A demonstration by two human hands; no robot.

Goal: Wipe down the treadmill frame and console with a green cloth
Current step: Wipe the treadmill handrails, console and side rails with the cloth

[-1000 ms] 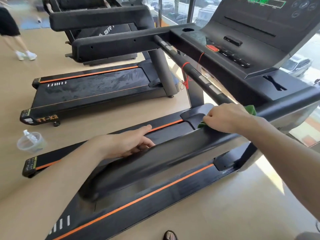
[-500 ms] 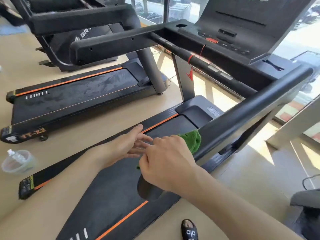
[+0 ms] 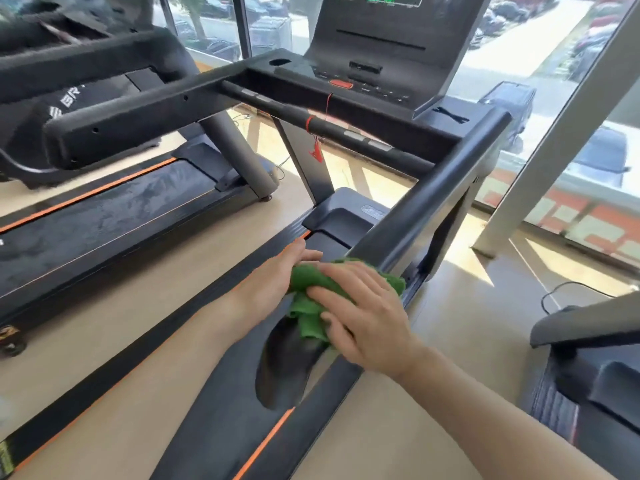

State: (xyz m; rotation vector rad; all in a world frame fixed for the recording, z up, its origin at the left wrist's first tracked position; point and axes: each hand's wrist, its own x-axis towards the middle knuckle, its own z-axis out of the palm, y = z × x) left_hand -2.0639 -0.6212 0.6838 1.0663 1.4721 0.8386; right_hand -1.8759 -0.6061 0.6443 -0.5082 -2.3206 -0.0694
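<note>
Pressure should be kept even along the handrail (image 3: 440, 188), with the cloth (image 3: 311, 299) refolded to a clean face before the console (image 3: 381, 46) is reached. The cloth is bunched at the rail's near end, pinched under the curled fingers of the right hand (image 3: 363, 313); the left hand (image 3: 273, 278) touches it with fingers extended.

console (image 3: 398, 39) top cut by upper edge, green readout unreadable. green cloth (image 3: 311, 306) partly under right hand (image 3: 363, 313); left hand (image 3: 277, 275) fingertips behind cloth. Neighbouring treadmill (image 3: 104, 209) blurred, cropped left.
</note>
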